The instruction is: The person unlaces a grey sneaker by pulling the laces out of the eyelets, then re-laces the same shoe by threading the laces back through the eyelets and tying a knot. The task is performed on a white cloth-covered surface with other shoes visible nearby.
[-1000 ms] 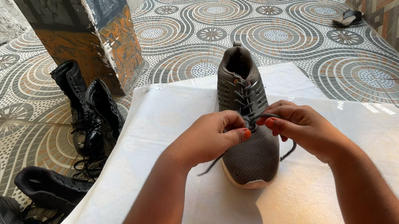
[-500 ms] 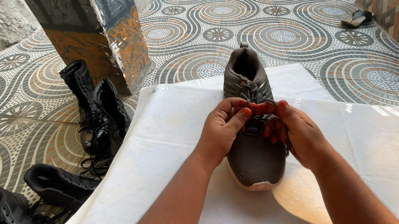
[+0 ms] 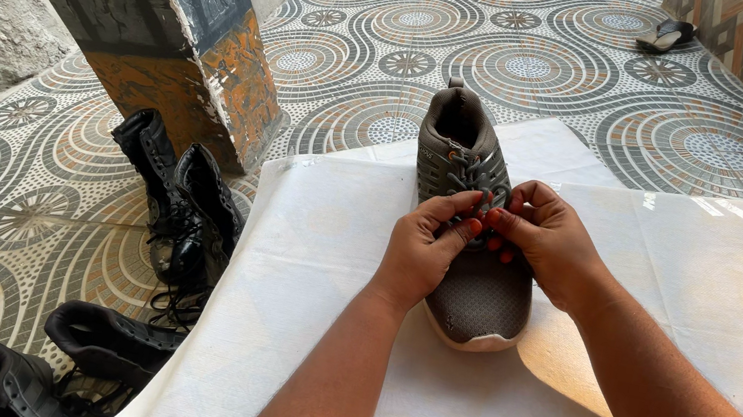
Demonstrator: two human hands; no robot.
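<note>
Grey mesh sneaker (image 3: 475, 296) upright on white sheet (image 3: 313, 259), toe toward person, heel and open collar pointing away. Pale sole edge visible at toe. Dark grey laces (image 3: 470, 170) threaded up front, upper rows loose; middle part bunched under fingertips of both hands, knot area hidden. Shoe sits near far edge of sheet, roughly centred.

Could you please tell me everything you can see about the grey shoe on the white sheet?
The grey shoe is a sneaker of mesh-like fabric with a perforated side panel, a pale sole edge at the toe and dark grey laces. It stands upright on the white sheet, toe toward the camera, open heel end away. The left hand and right hand meet over its middle, fingers pinching the laces; the knot itself is hidden.
</note>
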